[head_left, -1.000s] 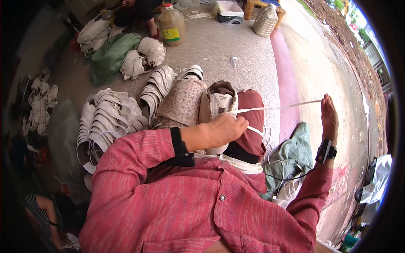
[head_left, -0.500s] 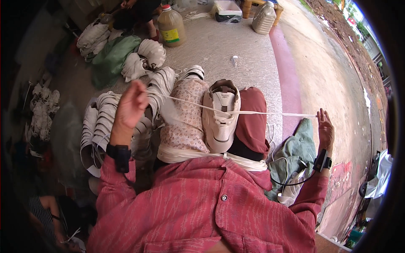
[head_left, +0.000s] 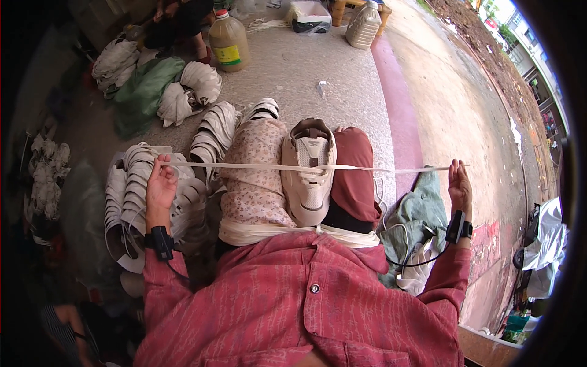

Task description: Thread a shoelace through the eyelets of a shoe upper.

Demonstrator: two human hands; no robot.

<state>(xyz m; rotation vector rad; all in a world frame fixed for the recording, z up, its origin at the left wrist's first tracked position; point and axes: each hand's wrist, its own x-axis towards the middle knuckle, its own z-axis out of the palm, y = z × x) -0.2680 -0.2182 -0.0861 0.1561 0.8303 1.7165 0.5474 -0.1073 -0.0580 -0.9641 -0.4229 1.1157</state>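
Head view: the lace [head_left: 257,166] is pinched at the fingertips of left hand [head_left: 161,188] and right hand [head_left: 460,188], palms uncurled, across the shoe [head_left: 309,196] between cloth-covered knees [head_left: 354,177], and should be tensioned equally.

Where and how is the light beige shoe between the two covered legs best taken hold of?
Probably grip the shoe by the heel collar, from above at the far end, thumb inside the opening. That opening faces up, whereas the patterned cloth and reddish-brown cloth over the legs crowd the sides, and the lace stretched between the left hand and right hand crosses the middle.
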